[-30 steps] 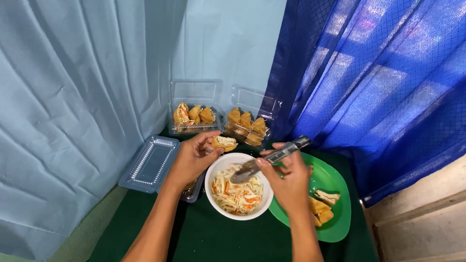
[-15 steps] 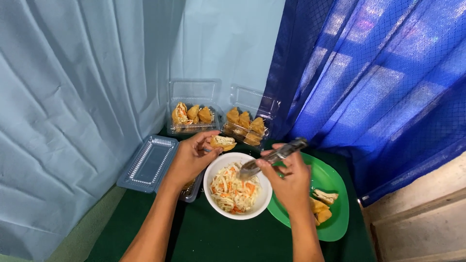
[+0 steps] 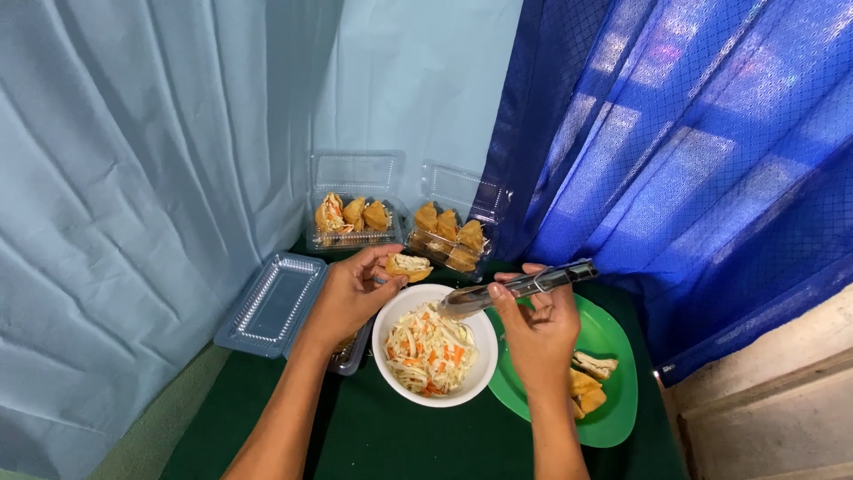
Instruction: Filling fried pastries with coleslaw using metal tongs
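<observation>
A: We've got our left hand (image 3: 348,298) pinching a stuffed pastry (image 3: 408,266) at its fingertips, just above the white bowl (image 3: 434,356) of shredded filling.

B: Yep, and our right hand (image 3: 540,331) grips metal tongs (image 3: 515,289), tips over that bowl. The tray (image 3: 348,357) under our left wrist is mostly hidden; we can't tell what's inside.

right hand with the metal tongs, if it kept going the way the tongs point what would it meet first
The right hand aims its metal tongs down-left, so they would probably first meet the shredded vegetable filling in the white round bowl; depth is unclear.
</observation>
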